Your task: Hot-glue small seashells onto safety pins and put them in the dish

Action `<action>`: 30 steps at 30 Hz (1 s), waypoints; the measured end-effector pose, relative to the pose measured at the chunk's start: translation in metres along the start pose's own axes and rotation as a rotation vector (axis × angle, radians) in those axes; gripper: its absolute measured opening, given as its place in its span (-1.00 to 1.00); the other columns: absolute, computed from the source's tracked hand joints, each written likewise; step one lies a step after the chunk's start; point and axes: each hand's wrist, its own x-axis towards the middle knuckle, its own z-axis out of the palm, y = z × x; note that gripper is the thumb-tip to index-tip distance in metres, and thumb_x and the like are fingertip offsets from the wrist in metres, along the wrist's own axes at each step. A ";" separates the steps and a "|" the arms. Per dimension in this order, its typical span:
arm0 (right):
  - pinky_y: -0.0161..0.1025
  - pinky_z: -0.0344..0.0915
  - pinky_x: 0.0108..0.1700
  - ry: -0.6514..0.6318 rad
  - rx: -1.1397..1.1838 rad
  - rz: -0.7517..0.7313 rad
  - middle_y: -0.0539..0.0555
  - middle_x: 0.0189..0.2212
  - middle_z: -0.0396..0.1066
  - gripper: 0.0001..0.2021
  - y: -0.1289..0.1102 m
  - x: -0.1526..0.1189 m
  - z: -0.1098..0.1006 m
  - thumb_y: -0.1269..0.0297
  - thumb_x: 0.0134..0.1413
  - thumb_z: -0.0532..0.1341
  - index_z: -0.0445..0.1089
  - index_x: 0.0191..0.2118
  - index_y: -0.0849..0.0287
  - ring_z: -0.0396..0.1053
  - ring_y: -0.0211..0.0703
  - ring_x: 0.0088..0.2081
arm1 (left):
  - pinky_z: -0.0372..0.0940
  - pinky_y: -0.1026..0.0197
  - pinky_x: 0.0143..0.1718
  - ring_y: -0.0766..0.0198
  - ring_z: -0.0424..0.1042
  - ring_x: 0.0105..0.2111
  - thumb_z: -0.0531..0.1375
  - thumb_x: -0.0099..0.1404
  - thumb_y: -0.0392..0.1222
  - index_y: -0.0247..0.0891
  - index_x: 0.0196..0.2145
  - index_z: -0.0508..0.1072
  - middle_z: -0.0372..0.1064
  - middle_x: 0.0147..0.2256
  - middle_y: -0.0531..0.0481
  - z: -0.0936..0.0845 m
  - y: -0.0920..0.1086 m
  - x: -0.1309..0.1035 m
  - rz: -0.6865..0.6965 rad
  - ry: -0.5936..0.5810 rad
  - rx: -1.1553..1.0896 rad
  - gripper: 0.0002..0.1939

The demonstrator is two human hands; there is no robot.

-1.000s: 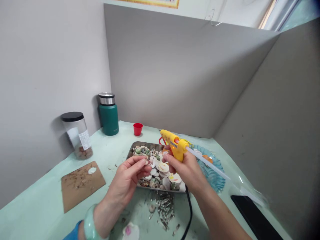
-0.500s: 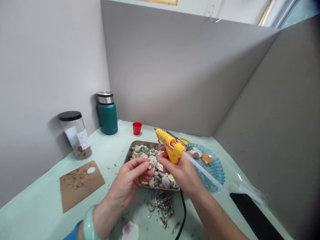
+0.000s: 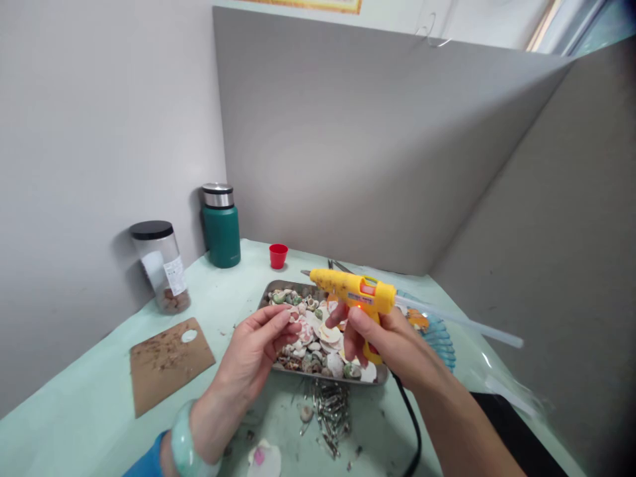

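Note:
My left hand [image 3: 258, 344] pinches a small pale piece, perhaps a shell, over the left part of a metal tray [image 3: 325, 382] filled with shells. The yellow glue gun [image 3: 348, 288] is in my right hand [image 3: 392, 338], its nozzle pointing left and a clear glue stick [image 3: 462, 324] sticking out of its back. A small orange light glows on the gun. Metal clips [image 3: 332, 411] lie in a heap in front of the tray. Near the bottom edge rests a white shell [image 3: 265, 460] with a pink spot.
Behind the tray stand a red cup [image 3: 278, 256] and a green bottle [image 3: 221, 232]. To the left are a lidded jar [image 3: 161, 268] and a stained cardboard piece [image 3: 171, 364]. A blue plate [image 3: 440, 341] and a black flat object [image 3: 517, 430] lie right; a black cord [image 3: 412, 417] runs down.
My right hand has moved right, away from my left fingers, and the glue gun has turned more level. The view has shifted slightly.

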 end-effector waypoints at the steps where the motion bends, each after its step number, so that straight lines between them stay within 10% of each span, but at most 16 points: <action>1: -0.37 0.15 -0.62 -0.031 -0.016 0.003 0.00 -0.63 0.33 -0.65 -0.002 -0.002 -0.002 -0.02 0.10 0.07 0.38 -0.28 0.18 0.20 -0.34 -0.65 | 0.39 0.35 -0.42 0.34 0.46 -0.48 0.34 -0.01 -0.32 -0.35 -0.36 0.50 0.49 -0.47 -0.03 0.000 0.000 0.001 0.010 0.011 -0.007 -0.80; 30: -0.37 0.06 -0.59 -0.217 -0.284 0.130 -0.06 -0.73 0.19 -0.61 -0.010 -0.012 -0.013 -0.08 0.04 0.12 0.27 -0.50 0.20 0.15 -0.34 -0.64 | 0.37 0.40 -0.46 0.40 0.44 -0.52 0.34 -0.02 -0.33 -0.37 -0.36 0.47 0.45 -0.49 0.01 0.001 0.000 0.001 0.044 0.023 -0.029 -0.79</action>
